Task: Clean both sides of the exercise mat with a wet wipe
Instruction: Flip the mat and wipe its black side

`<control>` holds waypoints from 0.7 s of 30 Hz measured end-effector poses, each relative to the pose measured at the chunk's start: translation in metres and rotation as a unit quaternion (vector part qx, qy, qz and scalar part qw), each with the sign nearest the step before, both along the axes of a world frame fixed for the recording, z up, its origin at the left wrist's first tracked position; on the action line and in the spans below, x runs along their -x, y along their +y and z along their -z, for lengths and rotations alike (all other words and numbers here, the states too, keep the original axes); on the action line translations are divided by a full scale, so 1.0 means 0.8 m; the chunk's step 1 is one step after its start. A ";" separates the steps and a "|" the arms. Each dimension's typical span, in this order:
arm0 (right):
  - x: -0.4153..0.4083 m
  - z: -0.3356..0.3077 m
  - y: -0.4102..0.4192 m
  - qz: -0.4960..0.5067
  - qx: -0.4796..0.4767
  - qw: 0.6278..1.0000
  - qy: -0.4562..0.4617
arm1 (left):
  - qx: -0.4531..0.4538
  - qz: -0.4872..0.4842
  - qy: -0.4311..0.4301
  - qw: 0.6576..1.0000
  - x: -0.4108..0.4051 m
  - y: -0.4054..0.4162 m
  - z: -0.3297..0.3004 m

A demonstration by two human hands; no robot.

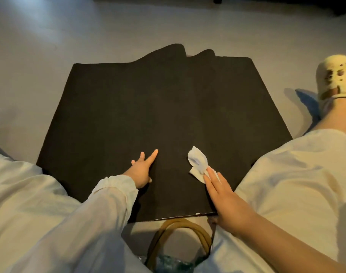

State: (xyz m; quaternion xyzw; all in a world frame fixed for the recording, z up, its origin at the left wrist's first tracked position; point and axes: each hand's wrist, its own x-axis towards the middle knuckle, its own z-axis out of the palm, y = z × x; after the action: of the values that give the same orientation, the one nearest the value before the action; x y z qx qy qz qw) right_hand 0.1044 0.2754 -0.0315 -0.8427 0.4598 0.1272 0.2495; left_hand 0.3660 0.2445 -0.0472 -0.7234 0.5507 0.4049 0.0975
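A black exercise mat (148,107) lies flat on the floor in front of me, its far end rumpled into folds. My left hand (141,170) rests on the mat near its front edge, fingers spread and straight. My right hand (225,198) lies flat with straight fingers, pressing the near corner of a crumpled white wet wipe (197,162) onto the mat. Most of the wipe sticks out beyond my fingertips.
My legs in white trousers flank the mat on both sides. My right foot in a cream clog (335,75) sits at the far right. A bag with tan handles (180,241) stands between my knees at the mat's front edge. Pale floor surrounds the mat.
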 end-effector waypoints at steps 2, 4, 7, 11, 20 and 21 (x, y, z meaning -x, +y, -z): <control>-0.003 -0.003 -0.001 0.023 0.013 0.999 -0.027 | 0.027 -0.021 0.012 0.999 -0.005 0.008 0.002; -0.006 -0.009 0.000 0.035 0.011 0.998 -0.056 | 0.055 -0.047 0.031 0.997 -0.010 0.016 0.004; -0.023 -0.023 0.008 0.098 -0.014 0.987 -0.124 | 0.087 -0.127 0.118 0.981 -0.010 0.024 0.003; -0.065 -0.036 0.018 0.159 -0.043 0.965 -0.204 | 0.064 -0.307 0.279 0.908 -0.006 0.033 -0.020; -0.167 -0.065 0.023 0.000 -0.067 0.964 -0.256 | 0.027 -0.446 0.463 0.765 -0.037 0.041 -0.072; -0.177 -0.067 0.023 -0.016 -0.066 0.965 -0.254 | 0.037 -0.459 0.456 0.762 -0.046 0.042 -0.077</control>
State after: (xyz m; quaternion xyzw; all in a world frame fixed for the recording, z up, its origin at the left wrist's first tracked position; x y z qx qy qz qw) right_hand 0.2457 0.2940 0.0222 -0.8363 0.3580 -0.0567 0.4114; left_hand 0.4026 0.2781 0.0146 -0.6229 0.1471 0.6626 -0.3890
